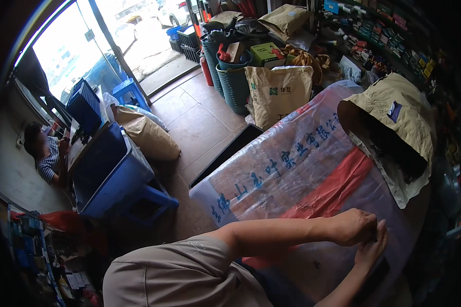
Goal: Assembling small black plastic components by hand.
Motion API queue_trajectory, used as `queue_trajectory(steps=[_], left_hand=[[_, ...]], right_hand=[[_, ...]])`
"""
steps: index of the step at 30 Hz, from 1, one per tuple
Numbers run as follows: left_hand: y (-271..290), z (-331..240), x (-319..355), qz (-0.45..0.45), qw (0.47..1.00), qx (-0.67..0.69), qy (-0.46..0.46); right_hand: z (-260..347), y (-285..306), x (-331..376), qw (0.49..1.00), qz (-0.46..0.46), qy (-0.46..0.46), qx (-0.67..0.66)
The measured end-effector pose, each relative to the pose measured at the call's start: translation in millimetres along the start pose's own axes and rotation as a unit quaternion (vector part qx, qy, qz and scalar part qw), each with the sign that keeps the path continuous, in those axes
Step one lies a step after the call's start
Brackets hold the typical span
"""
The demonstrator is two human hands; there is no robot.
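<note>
So both hands are right up against each other over a big see-through plastic sheet (251,176) with blue lettering and a red band; left hand (352,226) has its fingers curled, right hand (372,249) is just below, can't tell what's pinched between them; a tan paper sack (407,97) gapes open on the sheet's far right; a black tray (202,175) pokes out past the left edge; blue bin (115,187) further left, and someone in a striped shirt (48,159) beyond it.
</note>
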State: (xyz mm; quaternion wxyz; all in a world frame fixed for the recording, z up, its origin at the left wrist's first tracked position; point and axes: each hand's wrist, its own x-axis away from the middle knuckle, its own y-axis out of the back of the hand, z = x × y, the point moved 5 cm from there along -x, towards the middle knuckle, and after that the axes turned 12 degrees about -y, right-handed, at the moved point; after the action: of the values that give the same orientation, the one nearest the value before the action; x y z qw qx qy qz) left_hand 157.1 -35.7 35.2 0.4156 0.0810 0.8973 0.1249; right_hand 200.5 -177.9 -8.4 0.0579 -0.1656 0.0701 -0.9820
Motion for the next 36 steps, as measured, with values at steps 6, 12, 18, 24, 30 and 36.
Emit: queue_trajectory(steps=[6, 12, 18, 24, 30, 36], left_hand=[[20, 5, 13, -0.037, 0.999, 0.026, 0.015], [14, 10, 12, -0.058, 0.991, 0.109, 0.057], [19, 15, 21, -0.089, 0.993, 0.037, 0.061], [20, 17, 25, -0.122, 0.988, 0.021, 0.087], [4, 15, 20, -0.146, 0.986, -0.010, 0.074], [13, 26, 30, -0.135, 0.972, 0.109, 0.157]], right_hand=[[7, -11, 10, 0.993, 0.074, 0.079, 0.050], [7, -13, 11, 0.976, 0.059, 0.182, 0.105], [-5, -12, 0, 0.971, 0.095, 0.158, 0.153], [-1, -26, 11, 0.983, 0.107, 0.128, 0.082], [-1, -11, 8, 0.987, 0.098, 0.121, 0.044], [4, -33, 8, 0.989, 0.106, 0.099, 0.017]])
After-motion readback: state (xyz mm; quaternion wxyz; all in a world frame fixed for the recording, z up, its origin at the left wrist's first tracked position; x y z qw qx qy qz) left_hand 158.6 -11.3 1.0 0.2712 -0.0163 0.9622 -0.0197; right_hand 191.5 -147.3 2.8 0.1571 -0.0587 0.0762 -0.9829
